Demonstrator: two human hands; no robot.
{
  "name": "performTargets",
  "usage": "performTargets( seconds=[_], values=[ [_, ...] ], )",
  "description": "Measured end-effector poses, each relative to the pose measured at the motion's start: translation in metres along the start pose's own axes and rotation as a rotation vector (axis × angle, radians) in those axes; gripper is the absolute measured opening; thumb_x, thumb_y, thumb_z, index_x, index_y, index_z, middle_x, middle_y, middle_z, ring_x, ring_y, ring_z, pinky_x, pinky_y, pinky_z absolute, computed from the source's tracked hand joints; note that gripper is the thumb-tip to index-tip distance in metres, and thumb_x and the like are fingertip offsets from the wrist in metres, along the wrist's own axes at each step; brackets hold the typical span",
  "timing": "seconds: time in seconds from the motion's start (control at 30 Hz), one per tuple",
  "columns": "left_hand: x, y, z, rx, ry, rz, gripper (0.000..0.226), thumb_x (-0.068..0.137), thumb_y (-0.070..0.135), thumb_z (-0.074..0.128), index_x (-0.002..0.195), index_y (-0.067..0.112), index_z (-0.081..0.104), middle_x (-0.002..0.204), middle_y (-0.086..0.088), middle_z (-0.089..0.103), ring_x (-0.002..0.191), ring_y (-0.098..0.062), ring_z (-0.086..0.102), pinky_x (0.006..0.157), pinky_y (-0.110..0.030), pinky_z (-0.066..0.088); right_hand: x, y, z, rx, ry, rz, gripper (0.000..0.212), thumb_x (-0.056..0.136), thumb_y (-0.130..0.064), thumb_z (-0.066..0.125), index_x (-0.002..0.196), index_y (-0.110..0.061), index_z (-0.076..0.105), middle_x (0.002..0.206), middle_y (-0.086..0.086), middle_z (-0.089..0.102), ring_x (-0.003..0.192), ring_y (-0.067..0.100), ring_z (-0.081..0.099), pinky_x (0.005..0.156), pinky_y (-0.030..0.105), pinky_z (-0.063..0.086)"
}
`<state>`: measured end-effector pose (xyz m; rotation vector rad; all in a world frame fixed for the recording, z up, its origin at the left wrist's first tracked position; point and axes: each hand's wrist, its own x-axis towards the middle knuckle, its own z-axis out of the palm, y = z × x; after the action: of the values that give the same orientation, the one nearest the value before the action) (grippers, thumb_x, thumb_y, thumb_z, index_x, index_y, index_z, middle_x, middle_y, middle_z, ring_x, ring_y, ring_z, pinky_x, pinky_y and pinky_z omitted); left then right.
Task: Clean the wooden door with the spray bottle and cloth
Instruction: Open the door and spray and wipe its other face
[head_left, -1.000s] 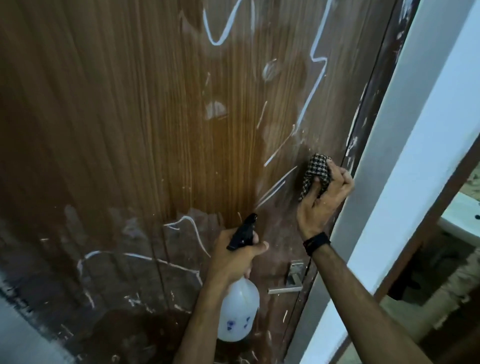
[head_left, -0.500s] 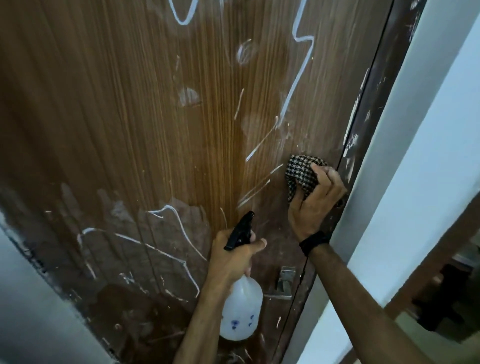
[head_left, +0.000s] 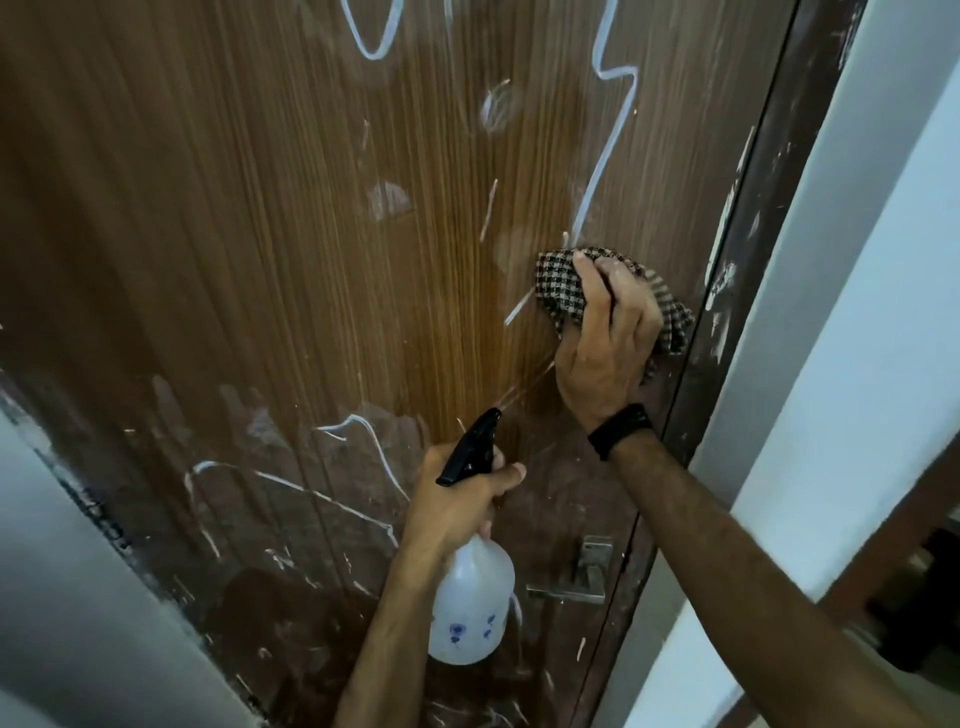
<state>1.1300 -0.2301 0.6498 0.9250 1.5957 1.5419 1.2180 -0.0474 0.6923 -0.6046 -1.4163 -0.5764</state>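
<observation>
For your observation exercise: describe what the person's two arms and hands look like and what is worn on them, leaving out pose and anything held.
Both forearms are bare, with no sleeves in view and no gloves. The right hand has a plain black band, like a watch or fitness strap, around its wrist. The left hand and its wrist carry nothing that shows. I can make out no rings on either hand.

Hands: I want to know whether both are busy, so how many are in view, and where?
2. The left hand grips the spray bottle low on the door, beside the handle. The right hand presses the checked cloth against the door higher up, near its edge.
</observation>
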Motion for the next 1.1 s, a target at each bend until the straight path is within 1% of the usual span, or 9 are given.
performTargets(
  seconds=[0.1, 0.2, 0.33, 0.47, 0.7, 0.77, 0.93, 1.03, 1.1],
  values=[
    [0.002, 0.000, -0.005, -0.031, -0.004, -0.011, 0.018, 0.086, 0.009, 0.077, 0.079, 0.011, 0.061, 0.069, -0.013, 0.052, 0.041, -0.015, 0.041, 0.041, -0.025, 0.039, -0.018, -0.001, 0.000, -0.017, -0.045, -0.114, 0.046, 0.096, -0.007, 0.056, 0.141, -0.013, 0.050, 0.138, 0.006, 0.045, 0.124, 0.026, 0.045, 0.111, 0.040, 0.040],
    [0.003, -0.001, -0.006, -0.043, -0.016, -0.035, 0.016, 0.087, 0.009, 0.077, 0.083, 0.010, 0.061, 0.067, -0.012, 0.052, 0.040, -0.014, 0.041, 0.040, -0.023, 0.039, -0.061, 0.002, -0.008, -0.039, -0.141, -0.205, 0.039, 0.101, -0.013, 0.051, 0.140, -0.014, 0.049, 0.137, 0.006, 0.044, 0.122, 0.026, 0.044, 0.106, 0.042, 0.042],
    [0.001, -0.007, -0.006, -0.038, -0.048, -0.056, 0.017, 0.087, 0.008, 0.076, 0.083, 0.011, 0.060, 0.063, -0.009, 0.049, 0.037, -0.012, 0.040, 0.040, -0.022, 0.038, -0.082, 0.006, -0.015, -0.044, -0.136, -0.013, 0.037, 0.101, -0.010, 0.047, 0.138, -0.015, 0.047, 0.137, 0.007, 0.043, 0.122, 0.028, 0.045, 0.112, 0.035, 0.032],
    [-0.001, -0.014, -0.001, -0.015, -0.066, -0.092, 0.019, 0.085, 0.009, 0.078, 0.082, 0.012, 0.059, 0.064, -0.010, 0.050, 0.036, -0.012, 0.040, 0.040, -0.021, 0.038, -0.031, 0.006, -0.017, 0.012, -0.034, 0.140, 0.040, 0.096, -0.015, 0.050, 0.136, -0.014, 0.047, 0.134, 0.008, 0.042, 0.124, 0.028, 0.043, 0.113, 0.032, 0.024],
    [0.004, -0.021, -0.006, -0.031, -0.055, -0.104, 0.021, 0.084, 0.010, 0.079, 0.078, 0.013, 0.059, 0.063, -0.010, 0.052, 0.036, -0.014, 0.041, 0.040, -0.022, 0.038, -0.036, 0.009, -0.012, -0.027, -0.040, 0.065, 0.046, 0.093, -0.007, 0.058, 0.137, -0.014, 0.047, 0.135, 0.009, 0.043, 0.123, 0.028, 0.045, 0.115, 0.029, 0.022],
    [0.004, -0.024, -0.009, -0.023, -0.063, -0.110, 0.023, 0.084, 0.009, 0.078, 0.076, 0.013, 0.057, 0.063, -0.012, 0.051, 0.036, -0.016, 0.041, 0.041, -0.023, 0.038, -0.070, 0.009, -0.013, -0.050, -0.102, -0.023, 0.045, 0.094, -0.003, 0.057, 0.137, -0.013, 0.049, 0.135, 0.009, 0.044, 0.120, 0.029, 0.047, 0.113, 0.033, 0.029],
    [0.007, -0.023, -0.016, -0.015, -0.078, -0.126, 0.024, 0.083, 0.011, 0.080, 0.078, 0.013, 0.056, 0.063, -0.012, 0.052, 0.036, -0.016, 0.041, 0.042, -0.023, 0.037, -0.125, -0.004, -0.018, -0.036, -0.247, -0.182, 0.034, 0.100, -0.015, 0.052, 0.134, -0.017, 0.051, 0.133, 0.005, 0.044, 0.116, 0.026, 0.045, 0.103, 0.039, 0.041],
    [0.007, -0.020, -0.021, -0.034, -0.090, -0.107, 0.023, 0.084, 0.009, 0.078, 0.076, 0.014, 0.058, 0.065, -0.012, 0.054, 0.036, -0.015, 0.041, 0.041, -0.024, 0.036, -0.109, -0.011, -0.013, -0.022, -0.242, -0.150, 0.032, 0.103, -0.016, 0.045, 0.134, -0.017, 0.049, 0.134, 0.006, 0.044, 0.117, 0.027, 0.044, 0.102, 0.040, 0.040],
    [0.007, -0.019, -0.024, -0.038, -0.081, -0.098, 0.021, 0.084, 0.009, 0.078, 0.077, 0.014, 0.059, 0.068, -0.011, 0.056, 0.037, -0.014, 0.041, 0.041, -0.024, 0.038, -0.076, -0.016, -0.004, -0.003, -0.187, -0.066, 0.036, 0.100, -0.012, 0.051, 0.135, -0.017, 0.047, 0.135, 0.006, 0.042, 0.119, 0.028, 0.044, 0.105, 0.037, 0.034]
  ],
)
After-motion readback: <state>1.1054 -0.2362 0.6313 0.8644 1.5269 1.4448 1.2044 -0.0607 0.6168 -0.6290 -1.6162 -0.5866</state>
